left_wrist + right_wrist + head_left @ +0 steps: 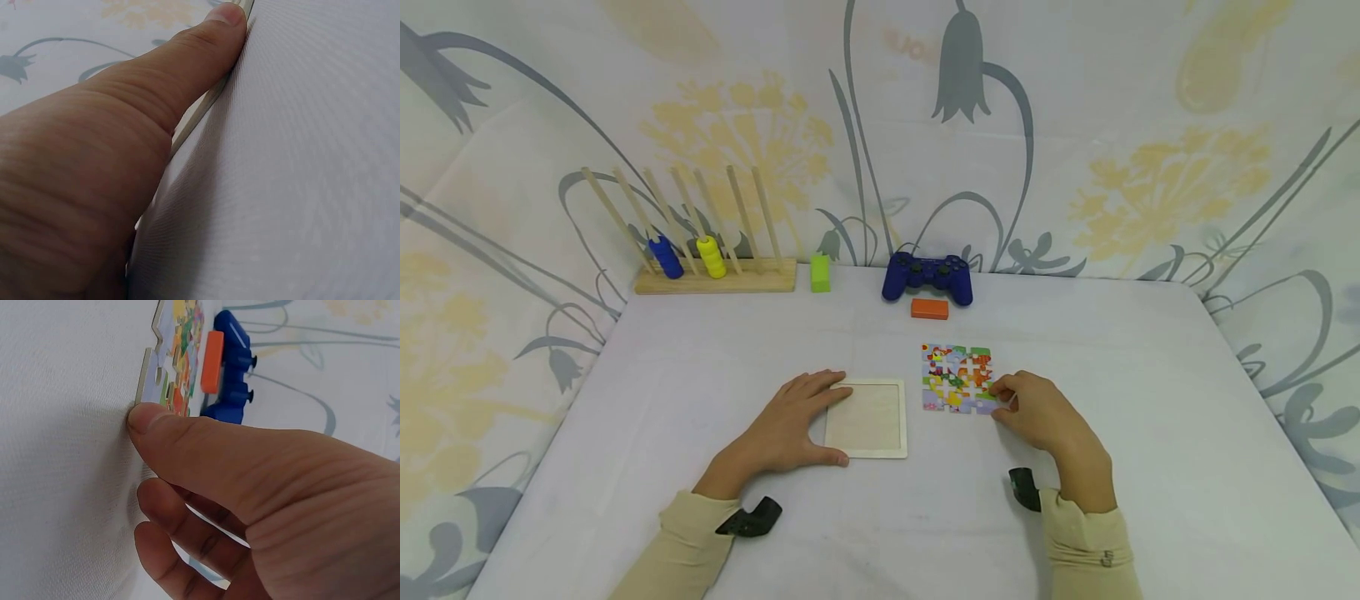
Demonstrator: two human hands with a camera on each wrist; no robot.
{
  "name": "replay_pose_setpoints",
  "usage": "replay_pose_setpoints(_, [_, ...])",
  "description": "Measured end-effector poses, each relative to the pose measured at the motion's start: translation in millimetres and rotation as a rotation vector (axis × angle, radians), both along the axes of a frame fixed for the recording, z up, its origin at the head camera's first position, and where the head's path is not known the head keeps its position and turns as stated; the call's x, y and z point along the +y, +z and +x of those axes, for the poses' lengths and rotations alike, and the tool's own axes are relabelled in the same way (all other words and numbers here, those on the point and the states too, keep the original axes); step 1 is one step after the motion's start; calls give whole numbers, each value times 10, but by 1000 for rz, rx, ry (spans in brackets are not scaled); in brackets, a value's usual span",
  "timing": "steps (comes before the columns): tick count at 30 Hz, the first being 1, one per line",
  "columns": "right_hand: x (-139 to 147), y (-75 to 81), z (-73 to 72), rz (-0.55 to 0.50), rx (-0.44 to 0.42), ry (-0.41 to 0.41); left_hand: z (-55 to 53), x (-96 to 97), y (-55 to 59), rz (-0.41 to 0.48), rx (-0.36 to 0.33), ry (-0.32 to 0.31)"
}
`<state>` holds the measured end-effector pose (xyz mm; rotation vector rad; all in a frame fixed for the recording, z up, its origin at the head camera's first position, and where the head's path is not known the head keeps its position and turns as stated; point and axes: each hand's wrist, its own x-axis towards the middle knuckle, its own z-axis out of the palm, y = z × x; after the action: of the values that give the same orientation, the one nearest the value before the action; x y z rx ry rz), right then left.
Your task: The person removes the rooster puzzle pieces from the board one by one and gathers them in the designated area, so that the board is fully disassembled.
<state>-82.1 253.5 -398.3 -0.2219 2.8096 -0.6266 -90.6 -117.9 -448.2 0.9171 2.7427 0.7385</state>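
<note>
A light wooden puzzle tray (904,421) with a raised rim lies flat on the table. My left hand (793,421) spans its left side, fingers at the top left corner and thumb on the near edge; the left wrist view shows the thumb (194,53) pressed along that edge. To the tray's right lies a colourful jigsaw puzzle (957,379), its pieces close together with small gaps. My right hand (1037,408) pinches the puzzle's near right corner piece (150,381) by its edge. In the right wrist view the index fingertip is hidden behind the thumb.
Behind the puzzle are an orange block (929,309) and a blue game controller (927,277). A green block (820,273) stands farther left, beside a wooden peg rack (722,283) with blue and yellow beads. A flower-patterned cloth (880,125) hangs behind the table.
</note>
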Motion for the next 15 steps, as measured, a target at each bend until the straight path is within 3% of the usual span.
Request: replay_pose_setpoints(15, [14,3,11,-33,-46,-34,-7,17,-13,-8,-28,6])
